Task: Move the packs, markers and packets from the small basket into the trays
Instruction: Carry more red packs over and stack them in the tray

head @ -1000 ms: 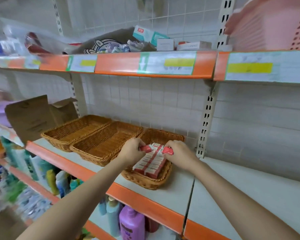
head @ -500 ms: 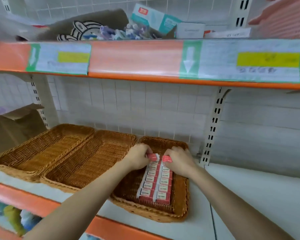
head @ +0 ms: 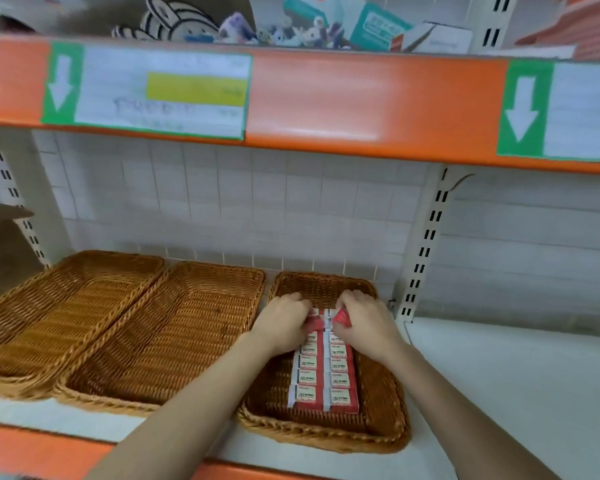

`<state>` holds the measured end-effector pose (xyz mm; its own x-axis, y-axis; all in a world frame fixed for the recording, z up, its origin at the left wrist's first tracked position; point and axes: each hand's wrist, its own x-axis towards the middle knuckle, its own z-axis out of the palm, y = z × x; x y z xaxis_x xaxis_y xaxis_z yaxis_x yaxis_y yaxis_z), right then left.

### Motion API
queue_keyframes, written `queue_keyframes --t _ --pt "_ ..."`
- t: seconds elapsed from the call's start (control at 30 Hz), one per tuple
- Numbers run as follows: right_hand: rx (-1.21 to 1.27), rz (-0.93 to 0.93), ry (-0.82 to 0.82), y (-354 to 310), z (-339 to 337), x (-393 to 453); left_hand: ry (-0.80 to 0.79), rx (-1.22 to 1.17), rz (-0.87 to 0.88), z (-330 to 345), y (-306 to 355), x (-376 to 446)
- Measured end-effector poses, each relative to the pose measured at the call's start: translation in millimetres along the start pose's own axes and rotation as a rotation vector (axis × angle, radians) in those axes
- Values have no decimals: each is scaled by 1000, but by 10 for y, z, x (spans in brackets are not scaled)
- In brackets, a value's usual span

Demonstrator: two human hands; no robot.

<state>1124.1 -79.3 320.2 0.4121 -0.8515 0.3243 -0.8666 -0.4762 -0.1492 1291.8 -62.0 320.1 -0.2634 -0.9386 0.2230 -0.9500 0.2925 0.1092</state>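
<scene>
Three brown wicker trays stand side by side on the white shelf: the left tray [head: 66, 317], the middle tray [head: 174, 341] and the right tray [head: 381, 393]. In the right tray lie two rows of red-and-white packs [head: 324, 379]. My left hand [head: 284, 323] grips the far end of the left row, fingers curled on a red pack. My right hand [head: 364, 323] pinches a red pack [head: 342, 318] at the far end of the right row. The small basket is not in view.
The orange-edged upper shelf [head: 361, 109] hangs close overhead, with boxes and soft toys on it. A slotted white upright [head: 426, 244] stands right of the trays. A cardboard box [head: 0, 237] sits at far left. White shelf surface [head: 516, 375] lies to the right.
The view has moved closer and squared up to the trays. Both hands stay on the far ends of the pack rows, which now lie flat in the right tray.
</scene>
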Motion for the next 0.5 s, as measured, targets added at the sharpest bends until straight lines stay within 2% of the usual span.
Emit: queue_keyframes --t 0.07,0.17,0.23,0.37,0.5 --pt "220 84 65 19 -20 -28 33 -95 -36 -12 -10 -2" --pt "417 132 -3 44 -50 -70 46 -167 -76 -20 -16 -6" --pt "355 68 -70 36 -69 -72 34 -138 -61 -23 -10 -16" --pt "34 -47 -156 3 -50 -52 32 -40 -43 -13 -4 -28" --pt "-100 -60 -205 27 5 -23 -8 63 -25 21 -3 -21"
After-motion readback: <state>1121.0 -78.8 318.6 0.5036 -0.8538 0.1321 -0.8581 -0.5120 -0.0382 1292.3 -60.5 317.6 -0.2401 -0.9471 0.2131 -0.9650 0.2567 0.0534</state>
